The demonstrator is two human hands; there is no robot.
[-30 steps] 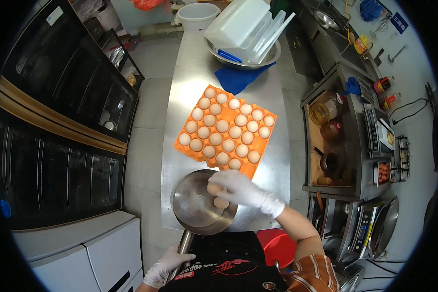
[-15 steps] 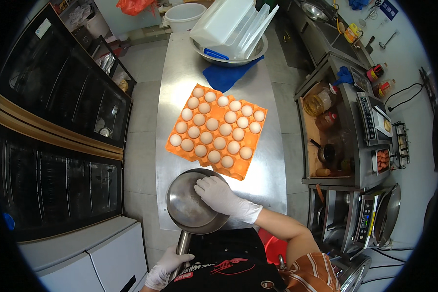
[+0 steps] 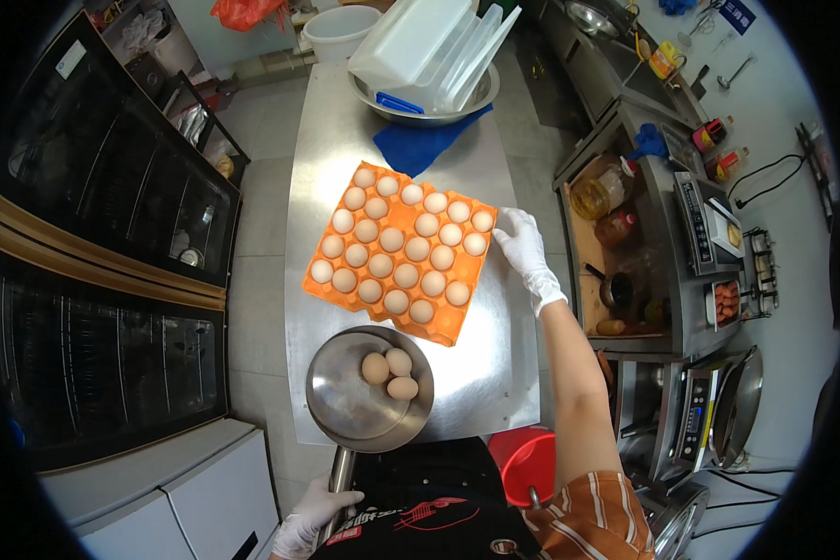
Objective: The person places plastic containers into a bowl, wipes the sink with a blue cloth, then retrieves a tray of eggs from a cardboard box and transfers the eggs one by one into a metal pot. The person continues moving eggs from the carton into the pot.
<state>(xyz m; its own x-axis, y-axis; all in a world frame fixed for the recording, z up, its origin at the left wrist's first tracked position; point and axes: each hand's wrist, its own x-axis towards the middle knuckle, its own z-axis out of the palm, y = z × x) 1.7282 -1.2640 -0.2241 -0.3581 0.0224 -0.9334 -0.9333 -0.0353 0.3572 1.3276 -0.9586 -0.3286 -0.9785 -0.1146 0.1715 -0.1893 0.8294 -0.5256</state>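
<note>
Pan eggs: three, whole shells, grouped in the right half of the metal pan (image 3: 341, 397); pan eggs (image 3: 402, 388) sit close together, no cracks seen.
Pan: over the near edge of the steel table (image 3: 499, 373), handle toward the person; can't tell if it rests on the metal.
Tray: orange egg tray (image 3: 446, 329) lies flat on the table just beyond the pan, slightly turned.
Tray eggs: most spots filled, tray eggs (image 3: 392, 240) in rows; a few bare cups (image 3: 401, 217), one mid-tray, others toward the right side and near corner.
Done / left: three eggs in the pan, the bulk in the tray; looks like an early stage.
Left hand: white-gloved left hand (image 3: 315, 511) wrapped round the pan handle (image 3: 343, 469), thumb over the top.
Right hand: white-gloved right hand (image 3: 525, 245) at the tray's far right edge, fingers loosely spread and a bit bent, no egg seen in them; can't tell if they touch the tray.
Apron: black apron (image 3: 457, 476), red and white print across it, bent by the folds.
Wall sign: blue sign (image 3: 737, 16), pale characters, top right.
Fridge label: white label (image 3: 68, 61) on the dark door, too small to read.
Bottles: colored labels on the bottles (image 3: 709, 135), right counter; text unclear.
Cooker: lit panel on the cooker (image 3: 694, 420), low right, digits tiny.
</note>
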